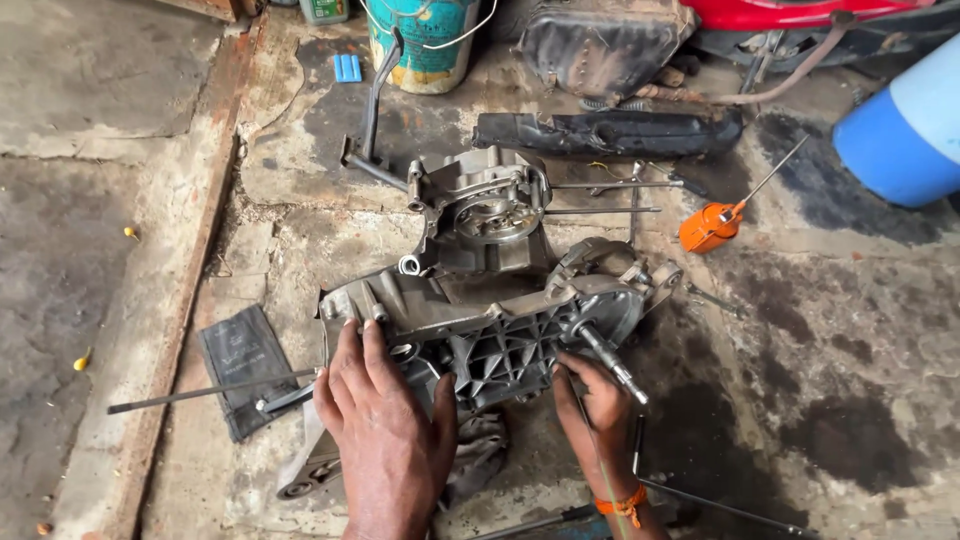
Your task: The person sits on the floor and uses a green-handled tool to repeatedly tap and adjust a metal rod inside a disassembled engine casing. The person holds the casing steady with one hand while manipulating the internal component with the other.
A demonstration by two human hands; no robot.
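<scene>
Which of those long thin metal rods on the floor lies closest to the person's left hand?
The dark rod lying across the black pouch, just beside the left hand. The other rods lie farther off, beyond the engine casing.

We see a stained, cracked concrete floor (pixel 850 330) carrying a grey metal engine casing (pixel 490 300), an orange oil can (pixel 712 226) with a long spout, a dark folded cloth (pixel 243 362), a thin steel rod (pixel 200 393), a blue barrel (pixel 900 125) and a green-and-white plastic bucket (pixel 422 42).
</scene>
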